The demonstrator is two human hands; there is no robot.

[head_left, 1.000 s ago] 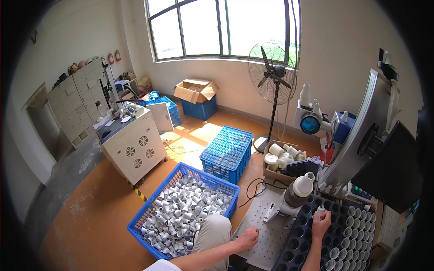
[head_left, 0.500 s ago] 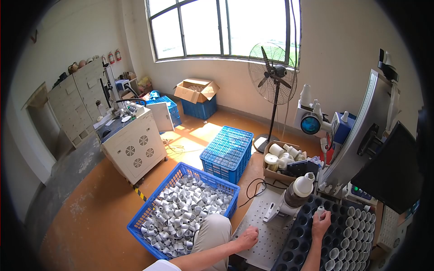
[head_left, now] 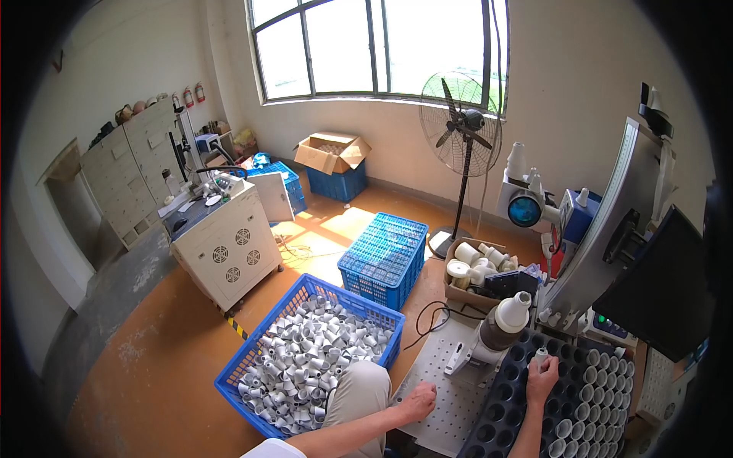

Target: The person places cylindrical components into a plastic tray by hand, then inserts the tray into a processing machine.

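My right hand [head_left: 543, 378] is closed around a small white cone-shaped part [head_left: 540, 355] over the black tray [head_left: 510, 388] at the lower right. My left hand [head_left: 418, 402], its fingers curled in, rests at the edge of the perforated metal plate [head_left: 435, 374]; whatever may be inside it is hidden. On that plate stands a device with a white conical top [head_left: 513, 311]. Rows of white cups [head_left: 599, 393] fill the right side of the tray. Beside my knee, a blue basket [head_left: 235, 372] is heaped with grey-white cone parts [head_left: 309, 359].
A cardboard box [head_left: 458, 292] of white parts sits behind the plate. A lens-fronted machine [head_left: 525, 209], a slanted metal column [head_left: 603, 214] and a dark monitor [head_left: 657, 286] stand at right. Beyond are a blue crate [head_left: 385, 248], a fan [head_left: 460, 126] and a wheeled cabinet [head_left: 229, 248].
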